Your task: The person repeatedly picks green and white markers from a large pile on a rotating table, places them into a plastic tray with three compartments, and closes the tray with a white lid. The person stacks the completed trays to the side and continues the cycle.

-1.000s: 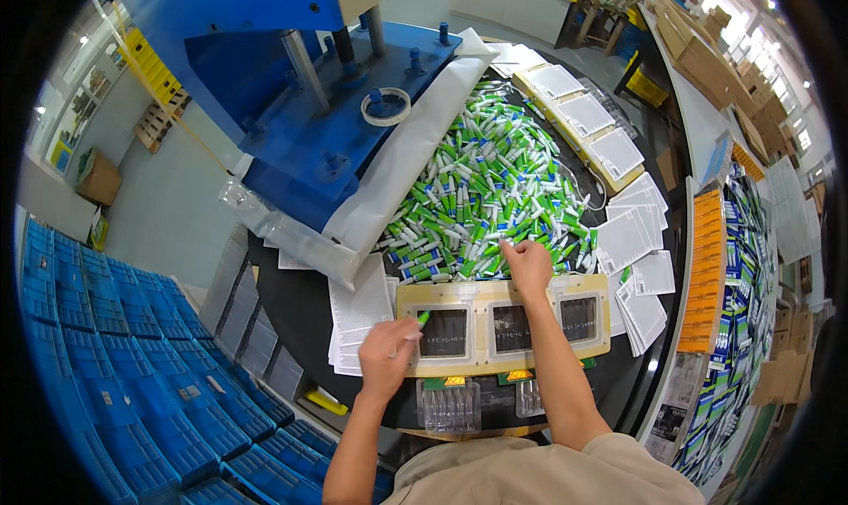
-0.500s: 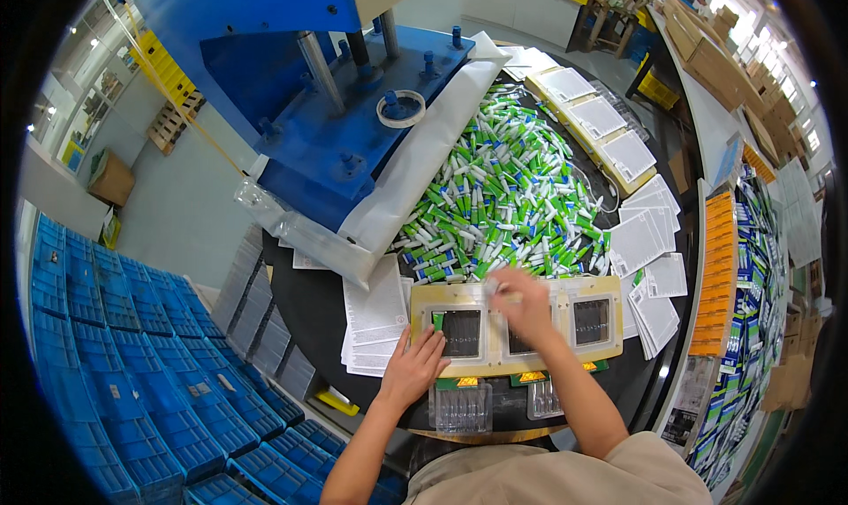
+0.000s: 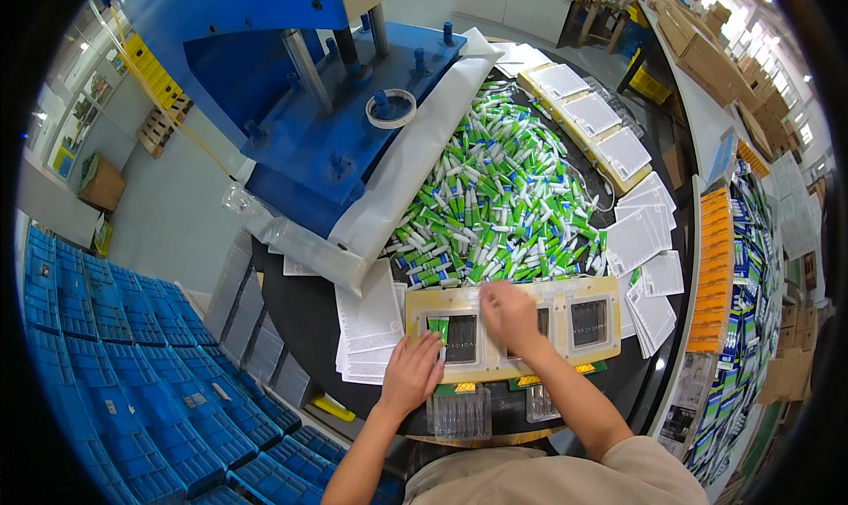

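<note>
A cream-coloured frame fixture (image 3: 481,370) with three windows lies at the table's near edge. My left hand (image 3: 412,370) rests on its left end, fingers stretched out, their tips close to a small green tube (image 3: 439,326) in the left window. That window shows dark slots. My right hand (image 3: 512,318) hovers over the frame between the left and middle windows, fingers curled together and slightly blurred; what they hold, if anything, is hidden. Just beyond the frame spreads a large heap of small green-and-white tubes (image 3: 495,196), some with blue parts.
A blue press (image 3: 309,151) stands at the back left, a plastic-wrapped roll (image 3: 415,160) along its edge. Printed cards (image 3: 367,328) lie left, more cards (image 3: 649,231) right. Another loaded fixture (image 3: 592,116) sits at the far right. Clear blister trays (image 3: 459,412) jut from the near edge. Blue crates (image 3: 115,364) stand left.
My right hand has come down and slightly nearer, from the heap's edge to over the frame. The left hand stays on the frame's left end. The whole view has shifted a little.
</note>
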`<state>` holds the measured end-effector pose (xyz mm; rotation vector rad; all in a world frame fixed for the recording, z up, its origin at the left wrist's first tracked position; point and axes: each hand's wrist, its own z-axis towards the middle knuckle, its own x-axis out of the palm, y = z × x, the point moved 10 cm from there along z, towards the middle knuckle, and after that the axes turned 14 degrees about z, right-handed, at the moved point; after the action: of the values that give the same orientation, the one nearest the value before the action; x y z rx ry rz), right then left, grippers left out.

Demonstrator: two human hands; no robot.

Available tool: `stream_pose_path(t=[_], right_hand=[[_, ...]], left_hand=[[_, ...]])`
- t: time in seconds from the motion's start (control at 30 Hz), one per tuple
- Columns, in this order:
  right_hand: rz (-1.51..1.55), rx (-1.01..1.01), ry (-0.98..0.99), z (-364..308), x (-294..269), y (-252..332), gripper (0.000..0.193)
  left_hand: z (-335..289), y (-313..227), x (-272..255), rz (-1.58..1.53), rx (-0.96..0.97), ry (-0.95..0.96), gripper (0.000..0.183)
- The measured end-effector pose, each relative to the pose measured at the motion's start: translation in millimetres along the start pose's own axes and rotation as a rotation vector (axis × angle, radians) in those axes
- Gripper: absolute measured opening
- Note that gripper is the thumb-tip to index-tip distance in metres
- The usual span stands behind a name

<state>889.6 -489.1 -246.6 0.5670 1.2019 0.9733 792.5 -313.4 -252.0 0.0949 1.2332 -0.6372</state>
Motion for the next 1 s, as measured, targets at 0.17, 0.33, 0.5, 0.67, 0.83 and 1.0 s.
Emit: stream_pose_path(t=[0.17, 0.33, 0.5, 0.67, 0.83, 1.0], right_hand=[[-0.54, 0.381, 0.097, 56, 12, -71, 0.035], [0.113, 0.666, -0.025, 51, 5, -95, 0.034], [0.233, -0.182, 0.056, 0, -13, 39, 0.021], [-0.188, -0.606, 0.429, -82, 51, 81, 0.03], [-0.059, -0.42, 0.29, -55, 42, 60, 0.029], [-0.198, -0.005, -0.027, 28, 11, 2, 0.018]], left_hand=[[63, 69, 7, 0.065, -0.34, -0.164, 0.03], [119, 121, 83, -0.014, -0.345, 0.443, 0.034], [134, 109, 99, 0.213, -0.16, 0.487, 0.03], [128, 116, 95, 0.036, -0.157, 0.354, 0.02], [123, 124, 73, -0.248, -0.264, 0.265, 0.023], [70, 71, -13, -0.271, -0.418, -0.072, 0.023]])
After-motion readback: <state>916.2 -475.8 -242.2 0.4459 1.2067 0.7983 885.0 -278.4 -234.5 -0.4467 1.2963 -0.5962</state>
